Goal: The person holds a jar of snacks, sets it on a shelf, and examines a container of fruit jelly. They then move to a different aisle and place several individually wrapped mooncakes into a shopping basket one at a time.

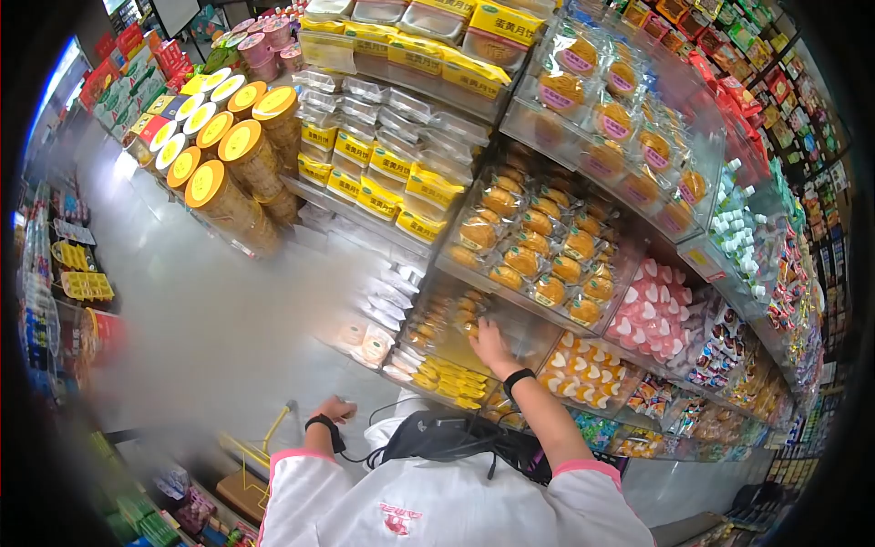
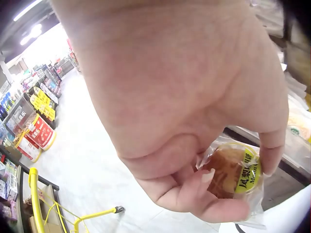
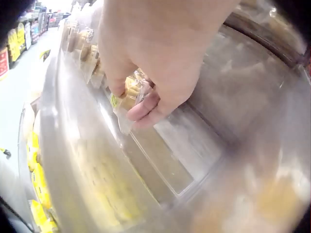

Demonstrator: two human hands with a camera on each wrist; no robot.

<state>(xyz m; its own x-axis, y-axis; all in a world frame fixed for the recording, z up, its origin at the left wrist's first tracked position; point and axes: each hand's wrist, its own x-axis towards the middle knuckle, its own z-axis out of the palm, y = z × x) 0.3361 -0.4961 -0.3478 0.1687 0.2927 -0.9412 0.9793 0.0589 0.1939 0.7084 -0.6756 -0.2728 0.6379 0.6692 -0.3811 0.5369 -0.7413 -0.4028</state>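
The golden-brown wrapped pastry (image 2: 228,174) in the left hand (image 2: 180,107) sits in clear film with a yellow-green label printed in dark characters. The pale yellow wrapped pastry (image 3: 127,94) in the right hand (image 3: 155,63) carries a yellow label. Black wristbands (image 1: 518,378) meet a white smock (image 1: 437,510) with pink cuffs and a small pink emblem. Round plastic jars (image 1: 228,159) have yellow-orange lids. Heart-shaped sweets (image 1: 652,314) are pink and white. The wire basket (image 2: 36,199) is bright yellow against a pale grey floor (image 1: 210,319).

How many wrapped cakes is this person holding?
2: one wrapped cake in the left hand, a second cake pinched by the right hand inside the clear bin; others possibly hidden.
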